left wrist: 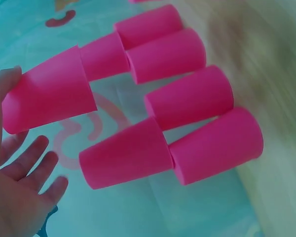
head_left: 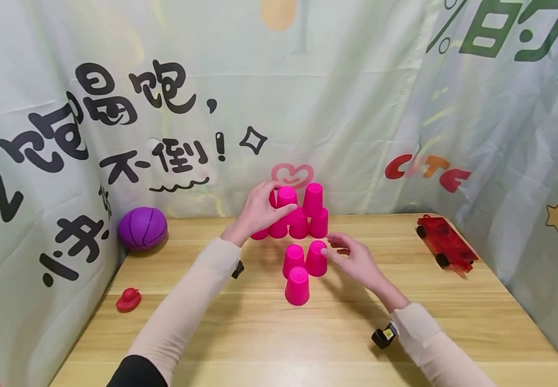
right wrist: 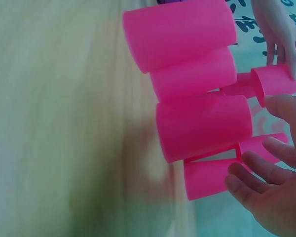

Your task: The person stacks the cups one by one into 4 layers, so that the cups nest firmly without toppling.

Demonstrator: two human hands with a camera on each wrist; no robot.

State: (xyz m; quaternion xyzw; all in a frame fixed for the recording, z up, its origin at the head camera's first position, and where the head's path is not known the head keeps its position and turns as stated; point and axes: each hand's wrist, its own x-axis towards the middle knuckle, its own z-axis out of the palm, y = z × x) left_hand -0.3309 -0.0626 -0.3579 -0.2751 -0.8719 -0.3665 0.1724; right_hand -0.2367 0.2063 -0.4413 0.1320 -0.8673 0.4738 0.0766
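Currently left hand (head_left: pixel 258 211) is gripping a cup (head_left: pixel 287 196), axis upright, mouth down, between upper left cup (left wrist: pixel 126 154) and upper right cup (head_left: pixel 313 201); right hand (head_left: pixel 357 263), farther off, fingers loose, is holding nothing just beside front right cup (head_left: pixel 315 260).

A purple toy basketball (head_left: pixel 142 229) sits at the far left of the wood-grain table (head_left: pixel 308 344), close to the pale cloth backdrop (head_left: pixel 356 107), with a small red toy (head_left: pixel 128 300) nearer along the left edge. Toward the far right stands a red toy car (head_left: pixel 445 242) with black wheels. The backdrop bears black Chinese characters (head_left: pixel 174 156) on the left, a pink heart (head_left: pixel 292 176) at the far middle, and red-and-orange lettering (head_left: pixel 436 167), green characters (head_left: pixel 491 27) and a yellow star (head_left: pixel 557 219) on the right.
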